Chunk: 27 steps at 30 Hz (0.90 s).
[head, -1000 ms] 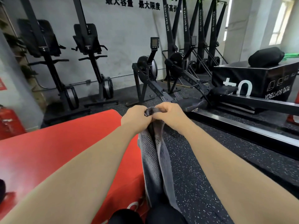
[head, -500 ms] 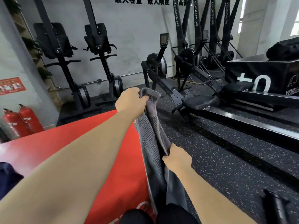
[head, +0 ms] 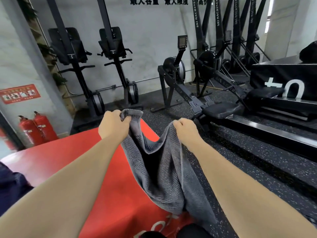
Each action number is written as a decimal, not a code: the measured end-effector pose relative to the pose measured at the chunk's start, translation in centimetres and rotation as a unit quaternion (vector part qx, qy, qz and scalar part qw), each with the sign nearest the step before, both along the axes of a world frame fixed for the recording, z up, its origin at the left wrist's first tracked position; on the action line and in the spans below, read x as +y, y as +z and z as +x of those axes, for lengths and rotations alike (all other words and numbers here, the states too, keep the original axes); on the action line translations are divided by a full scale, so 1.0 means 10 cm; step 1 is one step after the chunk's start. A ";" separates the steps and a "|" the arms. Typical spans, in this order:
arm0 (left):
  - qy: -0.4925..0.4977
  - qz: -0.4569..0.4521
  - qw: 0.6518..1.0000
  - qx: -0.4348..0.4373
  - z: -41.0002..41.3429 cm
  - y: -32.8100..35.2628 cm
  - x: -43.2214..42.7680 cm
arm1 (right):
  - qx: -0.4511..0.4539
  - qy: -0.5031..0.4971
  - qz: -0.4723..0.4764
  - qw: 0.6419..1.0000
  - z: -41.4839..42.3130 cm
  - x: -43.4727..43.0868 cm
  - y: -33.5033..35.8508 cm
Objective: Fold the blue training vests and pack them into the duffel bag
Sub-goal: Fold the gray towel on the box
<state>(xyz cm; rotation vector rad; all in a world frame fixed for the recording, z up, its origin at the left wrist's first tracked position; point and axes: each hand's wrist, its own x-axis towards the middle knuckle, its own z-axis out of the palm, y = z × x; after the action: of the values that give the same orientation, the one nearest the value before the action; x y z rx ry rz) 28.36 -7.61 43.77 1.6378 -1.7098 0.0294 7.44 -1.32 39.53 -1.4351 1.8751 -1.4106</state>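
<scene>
Soft daylight, a wide-angle bend, and smear at the left edge.

Light enters from a blown-out window (head: 269, 14) at the upper right and spreads evenly over the pale wall (head: 145, 40). The room is moderately bright, with no hard shadows. A dull sheen lies along the black rail (head: 257, 129) and on the red counter (head: 60, 160). The left hand (head: 114, 125), the right hand (head: 186, 128) and the ribbed weave of the grey cloth (head: 164, 177) they grip are sharp. The fire extinguishers (head: 37, 127) and the left border are smeared by motion blur. Straight uprights lean and curve toward the edges, and the forearms swell near the bottom corners.
</scene>
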 end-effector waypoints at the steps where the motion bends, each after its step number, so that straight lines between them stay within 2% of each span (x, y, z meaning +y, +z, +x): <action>1: -0.006 0.015 1.000 0.011 0.04 -0.06 -0.01 | -0.011 0.004 -0.016 1.000 0.04 -0.05 0.11; 4: -0.006 0.043 0.999 0.018 0.16 -0.21 0.00 | -0.023 0.010 -0.044 0.999 0.14 -0.16 0.36; 7: 0.014 0.094 0.995 -0.011 0.28 -0.31 0.09 | 0.040 0.013 -0.051 0.998 0.22 -0.24 0.50; 10: -0.017 0.164 0.986 -0.036 0.39 -0.46 0.21 | 0.080 0.011 -0.057 0.995 0.34 -0.32 0.58; 13: -0.075 0.239 0.957 -0.147 0.42 -0.65 0.36 | 0.082 0.013 -0.065 0.994 0.51 -0.36 0.62; 15: -0.108 0.247 0.939 -0.212 0.39 -0.79 0.45 | 0.071 0.008 -0.080 0.994 0.61 -0.39 0.64; 16: -0.123 0.237 0.940 -0.213 0.39 -0.86 0.50 | 0.066 0.001 -0.088 0.994 0.65 -0.40 0.65; 18: -0.148 0.179 0.958 -0.166 0.38 -0.93 0.60 | 0.063 -0.015 -0.096 0.993 0.71 -0.42 0.69; 20: -0.163 0.109 0.980 -0.025 0.39 -0.97 0.68 | 0.060 -0.030 -0.098 0.993 0.72 -0.42 0.74; 22: -0.175 0.063 0.978 0.091 0.38 -0.97 0.78 | 0.054 -0.047 -0.100 0.992 0.74 -0.42 0.79; 23: -0.194 0.047 0.975 0.095 0.34 -0.95 0.83 | 0.053 -0.054 -0.100 0.992 0.75 -0.42 0.81; 25: -0.230 0.029 0.972 0.034 0.24 -0.95 0.91 | 0.062 -0.059 -0.101 0.991 0.80 -0.41 0.85; 27: -0.227 0.075 0.971 -0.009 0.13 -0.99 0.90 | 0.079 -0.056 -0.100 0.990 0.88 -0.38 0.88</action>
<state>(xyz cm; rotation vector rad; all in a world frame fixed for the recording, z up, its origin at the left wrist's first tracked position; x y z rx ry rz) 29.68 1.42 33.90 1.3133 -2.1045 -0.3124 16.20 -5.14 48.32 -1.5993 1.9850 -1.6196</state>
